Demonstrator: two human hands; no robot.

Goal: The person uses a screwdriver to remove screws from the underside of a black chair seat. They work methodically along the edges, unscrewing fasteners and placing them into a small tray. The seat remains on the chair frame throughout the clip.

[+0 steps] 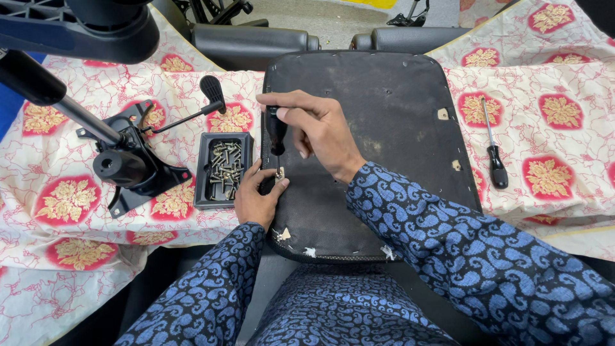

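Seat base (384,128), underside up, on lap. R hand (320,131) fisted round screwdriver (277,131), tip at screw (280,172), prob. seated. L hand (256,198) pinches beside it. Screw tray (224,168) adj.

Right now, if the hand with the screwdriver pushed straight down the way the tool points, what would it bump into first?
The right hand points its black-handled screwdriver down at a small metal fitting on the black seat panel. That comes first, with the left hand fingertips right beside it. The tip looks nearly touching, though depth is unclear.

Spare screwdriver (494,154), chair tilt mechanism (131,163) on a floral cloth (551,83).
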